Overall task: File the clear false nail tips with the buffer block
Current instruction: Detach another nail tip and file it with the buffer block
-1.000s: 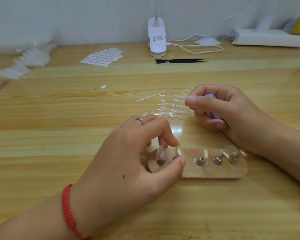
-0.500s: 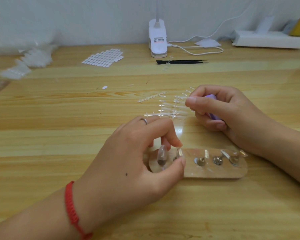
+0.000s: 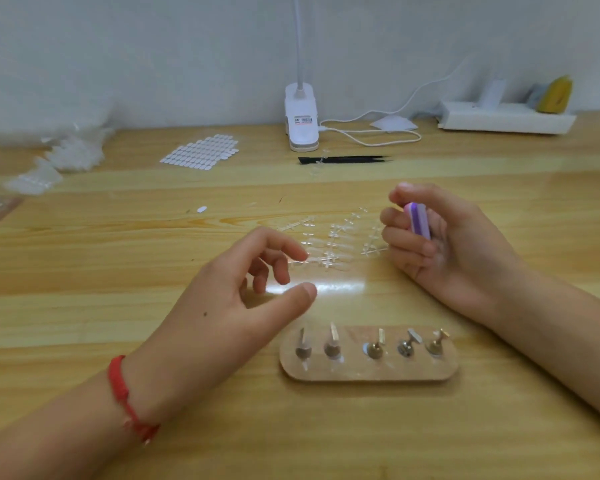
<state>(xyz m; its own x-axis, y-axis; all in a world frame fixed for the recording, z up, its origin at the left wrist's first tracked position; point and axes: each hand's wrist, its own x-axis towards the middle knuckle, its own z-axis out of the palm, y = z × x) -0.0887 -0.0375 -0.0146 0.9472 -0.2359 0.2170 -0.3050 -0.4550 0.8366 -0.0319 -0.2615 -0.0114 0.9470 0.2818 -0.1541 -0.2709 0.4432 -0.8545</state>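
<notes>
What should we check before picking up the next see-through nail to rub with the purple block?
1. Purple block held: ok, the right hand has its fingers curled round it.
2. Left hand free: ok, open and empty.
3. Clear nails close by: ok, the strips lie on the table just past the left hand.
4. Stand flat on the table: ok.
5. A nail sitting on one of the pegs: cannot tell, too see-through.

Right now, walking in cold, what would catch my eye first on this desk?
Two hands at centre: the right hand grips a purple buffer block, the left hand hovers open and empty. Between them lie clear false nail tips on sprues; nearer the camera, an oval wooden stand holds five small metal pegs.
</notes>
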